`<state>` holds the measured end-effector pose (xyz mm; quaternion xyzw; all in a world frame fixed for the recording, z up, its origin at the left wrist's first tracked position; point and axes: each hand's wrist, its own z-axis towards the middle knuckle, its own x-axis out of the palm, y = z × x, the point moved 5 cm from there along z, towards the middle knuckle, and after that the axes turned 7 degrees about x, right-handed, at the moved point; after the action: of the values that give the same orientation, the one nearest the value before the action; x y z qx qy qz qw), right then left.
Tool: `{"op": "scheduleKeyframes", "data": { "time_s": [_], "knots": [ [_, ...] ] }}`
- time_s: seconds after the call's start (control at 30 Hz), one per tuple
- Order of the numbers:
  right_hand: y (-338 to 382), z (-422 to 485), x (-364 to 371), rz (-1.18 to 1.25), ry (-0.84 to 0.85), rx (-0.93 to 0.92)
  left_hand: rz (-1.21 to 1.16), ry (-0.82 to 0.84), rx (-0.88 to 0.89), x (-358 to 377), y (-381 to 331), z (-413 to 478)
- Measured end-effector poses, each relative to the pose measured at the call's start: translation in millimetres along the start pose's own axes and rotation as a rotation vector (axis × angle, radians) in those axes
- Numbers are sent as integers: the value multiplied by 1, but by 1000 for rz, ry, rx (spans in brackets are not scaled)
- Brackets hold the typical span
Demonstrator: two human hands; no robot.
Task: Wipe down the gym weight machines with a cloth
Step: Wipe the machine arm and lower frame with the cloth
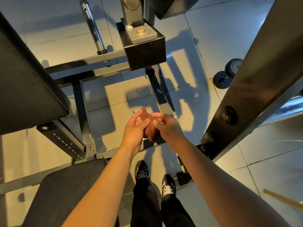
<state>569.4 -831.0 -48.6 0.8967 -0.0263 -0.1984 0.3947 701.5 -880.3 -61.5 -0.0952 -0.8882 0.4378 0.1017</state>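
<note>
Brown and crumpled, the cloth is bunched between the two hands. The left hand curls fingers and thumb round its near side and the right hand pinches the other side, both held in the air over the machine frame and the tiled floor. Down and left of the left hand, a black adjustment bar carries a row of white digits starting 1, 2, 3, the last ones hard to read. Well up and right of the right hand lies a dumbbell whose end number is too small to read.
</note>
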Motion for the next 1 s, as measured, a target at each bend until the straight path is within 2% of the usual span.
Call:
{"op": "scheduleKeyframes", "data": {
  "time_s": [0.1,0.17,0.23,0.3,0.37,0.4,0.47,0.5,0.6,0.67,0.83,0.9,1.0],
  "knots": [
    [2,5,-3,33,-110,-59,303,50,95,-1,1,6],
    [2,9,0,184,-94,-52,416,96,91,0,13,13],
    [2,16,4,326,-67,-9,384,115,52,-1,33,22],
    [0,22,3,337,-84,46,241,159,49,10,27,19],
    [-3,25,-2,295,-112,-17,161,181,63,21,25,26],
    [-3,26,-6,247,-145,-107,162,185,71,27,25,30],
    [-8,30,-15,127,-244,-292,229,149,101,38,26,44],
    [-11,35,-18,92,-285,-321,293,110,126,41,25,51],
    [-18,56,-22,69,-362,-282,389,-71,265,42,17,74],
    [-20,73,-24,6,-393,-209,430,-117,363,41,16,94],
    [-24,96,-25,162,-368,-247,695,170,493,65,36,128],
    [-29,105,-21,104,-408,-178,777,217,548,67,43,139],
    [-26,115,-17,91,-415,-187,797,197,530,69,39,167]
  ]
}}
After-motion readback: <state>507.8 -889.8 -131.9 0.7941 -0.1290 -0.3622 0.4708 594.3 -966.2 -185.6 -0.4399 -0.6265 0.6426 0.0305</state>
